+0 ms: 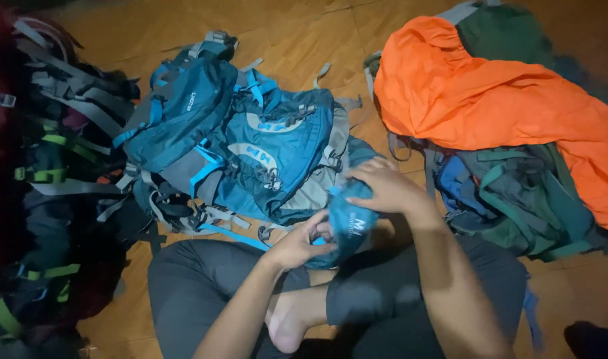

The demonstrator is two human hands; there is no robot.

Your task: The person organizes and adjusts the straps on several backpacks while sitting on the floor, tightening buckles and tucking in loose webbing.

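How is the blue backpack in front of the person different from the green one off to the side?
The blue backpack lies fully uncovered; the green backpack is partly draped by an orange cover. The blue backpack is teal with grey panels and bright blue straps; the green one is dark green with blue patches. The blue one sits straight ahead, the green one farther right. Both lie flat on the wooden floor.

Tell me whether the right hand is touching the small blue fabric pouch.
Touching. The head view shows the right hand pressed down on top of the small blue fabric pouch, fingers curled over its upper edge, while the left hand grips its lower side.
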